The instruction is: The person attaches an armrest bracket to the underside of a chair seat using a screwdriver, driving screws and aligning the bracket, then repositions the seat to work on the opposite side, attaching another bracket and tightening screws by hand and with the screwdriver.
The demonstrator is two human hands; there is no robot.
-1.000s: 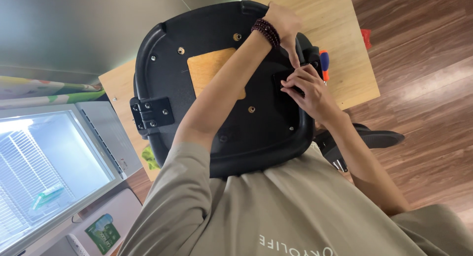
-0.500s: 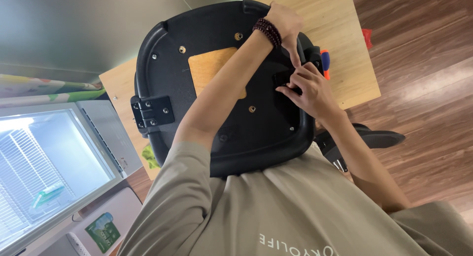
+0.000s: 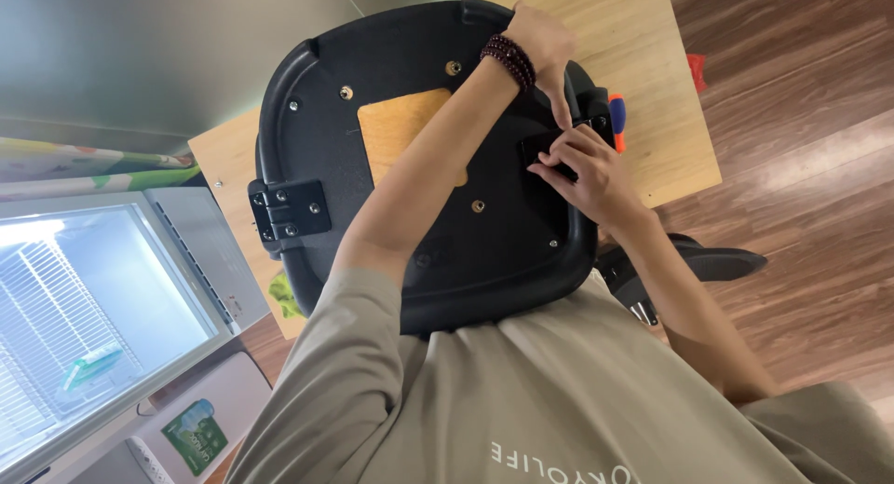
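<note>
A black plastic chair seat (image 3: pixel 317 102) lies upside down on a light wooden table (image 3: pixel 652 65), with a bare wooden patch (image 3: pixel 396 125) showing in its middle. My right hand (image 3: pixel 596 177) grips a small black mounting plate (image 3: pixel 538 149) against the seat's right edge. My left hand (image 3: pixel 540 41), with a dark bead bracelet on the wrist, reaches over the seat, and its fingertips pinch the plate's upper edge. A matching black plate (image 3: pixel 291 214) with screws is fixed at the seat's left edge. An orange and blue tool handle (image 3: pixel 616 121) lies just beyond my hands.
A glass-door cooler (image 3: pixel 93 316) stands at the left. A black chair part (image 3: pixel 722 260) lies on the wood floor (image 3: pixel 819 167) to the right. A small red item (image 3: pixel 697 71) is on the floor past the table. A green cloth (image 3: pixel 282 293) peeks out under the seat.
My right hand has slid slightly up and closed over the black plate. My left hand has kept its place at the plate's upper edge.
</note>
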